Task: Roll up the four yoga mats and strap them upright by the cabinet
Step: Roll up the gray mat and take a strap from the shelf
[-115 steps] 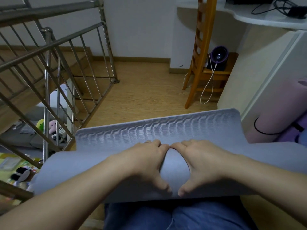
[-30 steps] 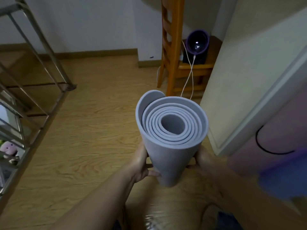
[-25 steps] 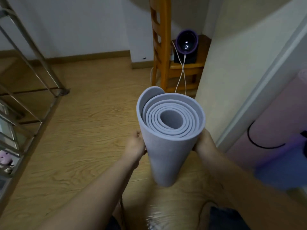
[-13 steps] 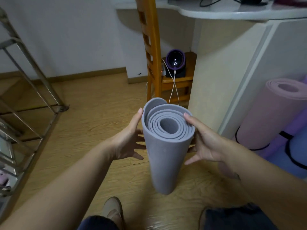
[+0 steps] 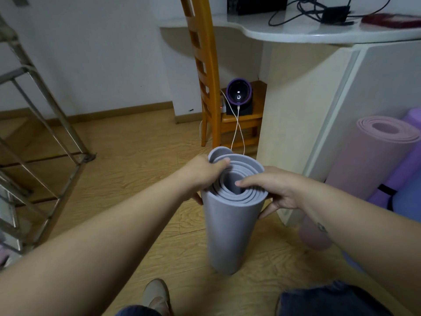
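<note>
Wooden floor (image 5: pixel 127 179), dim indoor light. Grey mat (image 5: pixel 230 229) stands upright and fully rolled, its lower end down at the boards just ahead of your shoe (image 5: pixel 157 297). Your left hand (image 5: pixel 202 173) grips the top rim on its left side, thumb hooked over the outer layers. Your right hand (image 5: pixel 273 188) clasps the opposite rim, fingers laid across the coils toward the hollow centre, thumb against the outer wall. Just right: white cabinet (image 5: pixel 319 110). Beside it, pink mat (image 5: pixel 373 160) upright, purple mat (image 5: pixel 405 169) with black strap (image 5: pixel 385 190), blue mat (image 5: pixel 410 201) low at frame edge. Behind: wooden chair (image 5: pixel 205 76), round purple device (image 5: pixel 238 94) trailing a white cable. Far left: metal railing (image 5: pixel 45 124).
</note>
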Action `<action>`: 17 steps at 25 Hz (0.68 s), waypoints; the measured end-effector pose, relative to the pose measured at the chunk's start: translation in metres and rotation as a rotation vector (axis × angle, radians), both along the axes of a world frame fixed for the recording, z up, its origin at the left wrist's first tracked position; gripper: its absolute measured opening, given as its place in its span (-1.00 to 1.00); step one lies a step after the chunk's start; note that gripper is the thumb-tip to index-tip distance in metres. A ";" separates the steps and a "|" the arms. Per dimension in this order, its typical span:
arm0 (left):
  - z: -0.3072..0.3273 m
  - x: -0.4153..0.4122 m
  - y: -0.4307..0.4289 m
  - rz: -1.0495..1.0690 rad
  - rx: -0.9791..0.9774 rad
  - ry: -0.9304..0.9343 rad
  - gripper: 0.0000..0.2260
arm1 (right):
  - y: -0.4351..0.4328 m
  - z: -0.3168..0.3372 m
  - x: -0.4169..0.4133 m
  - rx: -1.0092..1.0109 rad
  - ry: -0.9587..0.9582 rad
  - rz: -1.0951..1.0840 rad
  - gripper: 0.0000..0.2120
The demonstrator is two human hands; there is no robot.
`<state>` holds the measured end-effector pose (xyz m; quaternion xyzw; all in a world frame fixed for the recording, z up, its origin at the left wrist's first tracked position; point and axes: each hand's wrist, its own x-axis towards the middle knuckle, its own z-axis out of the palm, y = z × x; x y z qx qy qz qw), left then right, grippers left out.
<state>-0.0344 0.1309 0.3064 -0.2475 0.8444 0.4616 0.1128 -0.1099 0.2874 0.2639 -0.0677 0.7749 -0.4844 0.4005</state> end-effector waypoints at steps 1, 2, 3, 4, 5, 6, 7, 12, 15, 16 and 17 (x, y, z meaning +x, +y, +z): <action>-0.007 -0.001 -0.001 0.023 -0.025 0.025 -0.63 | -0.002 -0.002 0.000 0.005 0.025 -0.012 -0.52; -0.013 -0.001 -0.003 0.046 -0.022 0.035 -0.64 | -0.004 -0.005 -0.001 0.011 0.041 -0.019 -0.50; -0.019 0.001 -0.005 0.063 -0.003 0.033 -0.64 | -0.006 -0.008 -0.001 0.018 0.048 -0.025 -0.48; -0.025 0.002 -0.008 0.079 0.019 0.027 -0.64 | -0.009 -0.012 0.000 0.021 0.048 -0.029 -0.45; -0.030 0.003 -0.010 0.093 0.038 0.021 -0.63 | -0.012 -0.016 0.001 0.017 0.043 -0.036 -0.44; -0.034 0.004 -0.013 0.105 0.056 0.021 -0.61 | -0.015 -0.020 0.002 0.008 0.037 -0.046 -0.43; -0.037 0.005 -0.017 0.110 0.074 0.025 -0.59 | -0.017 -0.025 0.003 -0.006 0.025 -0.054 -0.42; -0.049 0.001 -0.035 0.031 0.191 -0.005 -0.57 | -0.023 -0.042 0.005 -0.091 -0.074 -0.105 -0.44; -0.053 -0.006 -0.042 -0.019 0.179 -0.028 -0.70 | -0.025 -0.043 0.004 -0.076 -0.095 -0.129 -0.40; -0.051 -0.006 -0.042 -0.026 0.176 -0.030 -0.73 | -0.026 -0.040 0.006 -0.066 -0.091 -0.136 -0.39; -0.048 -0.003 -0.041 -0.026 0.171 -0.026 -0.73 | -0.026 -0.036 0.010 -0.054 -0.079 -0.135 -0.39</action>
